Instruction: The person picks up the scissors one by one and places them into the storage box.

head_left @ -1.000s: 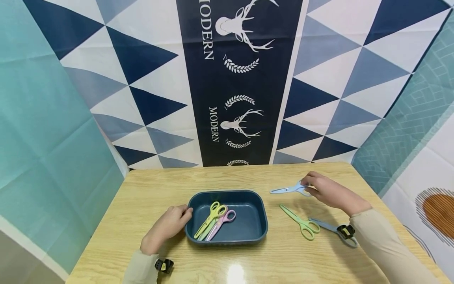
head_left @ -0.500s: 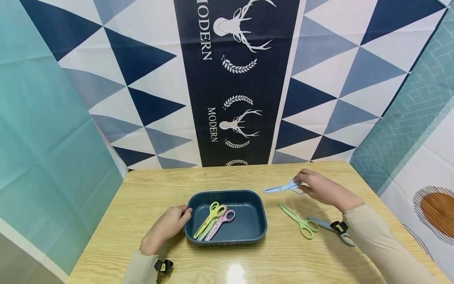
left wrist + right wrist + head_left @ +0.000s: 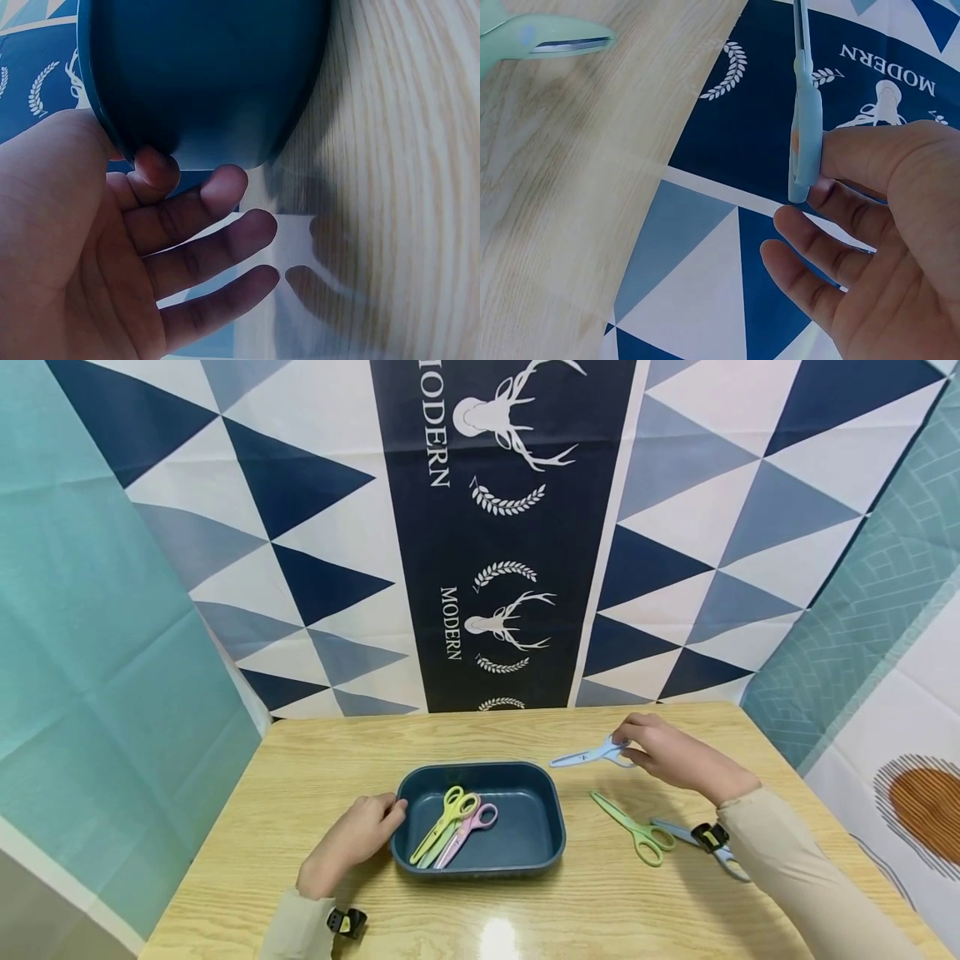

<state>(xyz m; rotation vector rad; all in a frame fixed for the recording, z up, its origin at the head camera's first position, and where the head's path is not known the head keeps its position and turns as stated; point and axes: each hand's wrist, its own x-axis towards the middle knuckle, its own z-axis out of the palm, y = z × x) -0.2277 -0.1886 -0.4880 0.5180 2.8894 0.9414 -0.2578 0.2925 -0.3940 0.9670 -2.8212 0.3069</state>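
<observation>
Pinches light-blue scissors [image 3: 581, 759] by the handle in the right hand [image 3: 656, 747], over the wooden table [image 3: 330, 752], with blades together and pointing leftward from the fingertips. Grips the rim of a dark-blue box [image 3: 517, 827] with the left hand [image 3: 362, 825], at the end just to the right of those fingers. Shows the contents from the head alone: yellow scissors [image 3: 437, 832] lying across pale green scissors [image 3: 437, 850] and pink scissors [image 3: 465, 833], gathered toward the end nearest the left hand. Gives from the left wrist only the outer wall, but reveals fingers hidden from above: index bent against that wall, the other three spread apart below. Turns the light-blue scissors edge-on from the right wrist, with the thumb against the handle and the lower fingers loosely bent; cannot tell which fingertip completes the pinch. Catches there merely the end of a green blade, well apart from the fingers. Lays out whole from the head the green scissors [image 3: 628, 820], nearer the body than the right hand, just beside grey-blue scissors [image 3: 675, 830] partly covered by the black wrist camera [image 3: 709, 837] of the right arm.
</observation>
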